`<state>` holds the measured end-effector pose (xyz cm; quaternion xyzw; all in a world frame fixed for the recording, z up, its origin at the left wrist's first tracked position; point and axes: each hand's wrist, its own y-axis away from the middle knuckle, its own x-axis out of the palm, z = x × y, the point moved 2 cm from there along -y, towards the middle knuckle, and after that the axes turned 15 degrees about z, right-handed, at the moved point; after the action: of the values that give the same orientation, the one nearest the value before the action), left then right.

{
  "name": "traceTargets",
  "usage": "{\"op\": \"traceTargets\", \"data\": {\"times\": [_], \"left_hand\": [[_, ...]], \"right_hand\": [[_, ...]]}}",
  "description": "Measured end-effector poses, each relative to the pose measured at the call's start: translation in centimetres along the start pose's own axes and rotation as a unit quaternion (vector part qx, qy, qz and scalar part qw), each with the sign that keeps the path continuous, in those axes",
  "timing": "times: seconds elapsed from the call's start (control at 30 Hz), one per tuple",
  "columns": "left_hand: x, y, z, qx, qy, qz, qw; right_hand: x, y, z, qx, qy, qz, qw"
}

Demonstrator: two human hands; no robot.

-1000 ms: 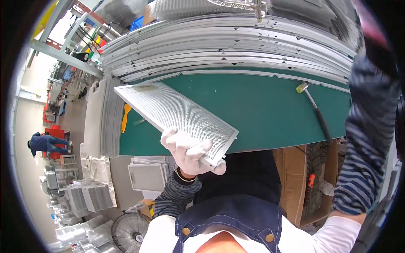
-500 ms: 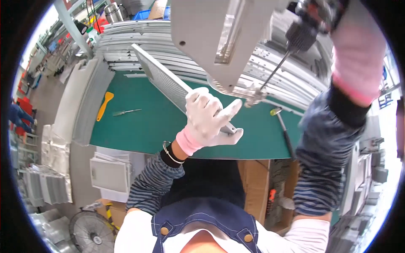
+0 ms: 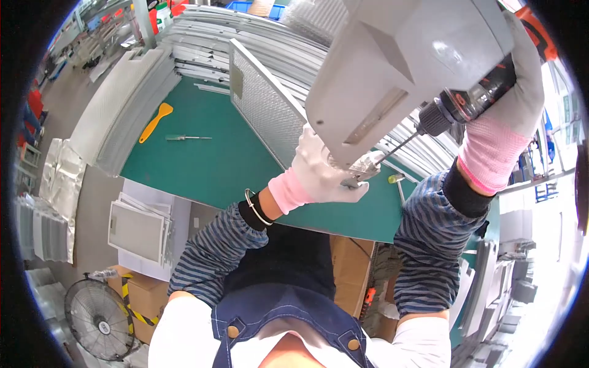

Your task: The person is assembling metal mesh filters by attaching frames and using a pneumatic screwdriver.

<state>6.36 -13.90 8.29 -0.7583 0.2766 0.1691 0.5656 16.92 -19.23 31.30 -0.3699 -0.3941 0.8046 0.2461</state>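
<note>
My left hand (image 3: 322, 168), in a white glove with a pink cuff, is closed around the near end of a white-framed mesh panel (image 3: 267, 101), which stands on its edge. In my right hand (image 3: 518, 98), also gloved, is a power screwdriver (image 3: 457, 110) with a black chuck. Its long bit (image 3: 399, 149) slants down toward the panel's near end, beside my left fingertips. Whether the bit touches the panel cannot be made out. A large grey housing (image 3: 392, 67) hangs in front and hides part of the panel and the area behind it.
On the green tabletop (image 3: 190, 168) lie a yellow scraper (image 3: 156, 122), a thin screwdriver (image 3: 187, 138) and a small hammer (image 3: 397, 181). White frame strips (image 3: 257, 40) are stacked along the back, and panels (image 3: 123, 104) along the left. Below stand more panels (image 3: 138, 230) and a fan (image 3: 101, 322).
My right hand has brought the power screwdriver lower, its bit now by the panel's near end. My left hand's fingers have closed in there. The whole view has shifted, and the grey housing covers more.
</note>
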Motion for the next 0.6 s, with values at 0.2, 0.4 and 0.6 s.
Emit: {"op": "traceTargets", "data": {"times": [0.2, 0.4, 0.6], "left_hand": [[0.0, 0.0, 0.0, -0.013, 0.059, -0.040, 0.997], [1.6, 1.0, 0.8, -0.106, 0.222, 0.066, 0.967], [-1.2, -1.2, 0.0, 0.018, 0.018, -0.080, 0.996]], "right_hand": [[-2.0, -0.3, -1.6, -0.135, 0.267, 0.072, 0.952], [-0.1, 2.4, -4.2, -0.037, 0.113, 0.032, 0.992], [3.8, 1.7, -4.9, 0.009, 0.004, 0.013, 1.000]]}}
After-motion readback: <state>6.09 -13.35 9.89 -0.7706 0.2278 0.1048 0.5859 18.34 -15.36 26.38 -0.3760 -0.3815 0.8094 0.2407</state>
